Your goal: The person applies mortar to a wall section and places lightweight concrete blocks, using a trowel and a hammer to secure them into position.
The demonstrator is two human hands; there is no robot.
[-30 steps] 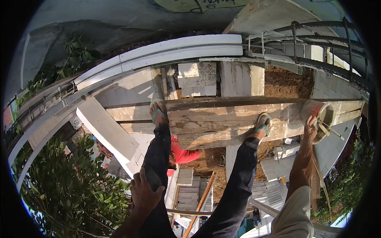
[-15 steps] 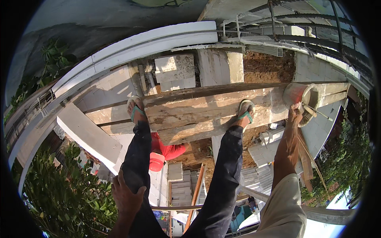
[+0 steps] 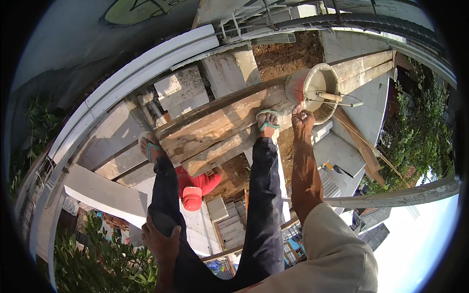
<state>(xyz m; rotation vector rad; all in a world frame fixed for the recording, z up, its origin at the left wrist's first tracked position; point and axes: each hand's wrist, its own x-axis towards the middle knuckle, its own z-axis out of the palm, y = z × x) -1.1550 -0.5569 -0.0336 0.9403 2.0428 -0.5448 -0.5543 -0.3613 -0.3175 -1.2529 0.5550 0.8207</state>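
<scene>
The right hand (image 3: pixel 302 118) reaches out at arm's length and closes its fingers over the near rim of a bucket (image 3: pixel 312 90), a round, mortar-stained pail with a reddish outer wall that stands on the far end of a stack of wooden planks (image 3: pixel 220 129). The bucket sits just beyond the knuckles, touching them, its mouth open toward the camera. Inside it, past the fingers, a trowel (image 3: pixel 334 97) with a wooden handle lies across the opening, its metal part poking out over the far right edge. How tightly the fingers grip the rim cannot be told from this angle.

Just to the left of that hand, a foot in a green sandal (image 3: pixel 267 120) stands on the planks. The left hand (image 3: pixel 161 241) is well apart from the bucket, down near the lower edge; it rests flat on the dark trouser leg at the left thigh, fingers loosely spread and holding nothing.

Below the planks, between the two legs, another person in a red shirt and red cap (image 3: pixel 192 198) stands among pale concrete blocks (image 3: pixel 181 90).
</scene>
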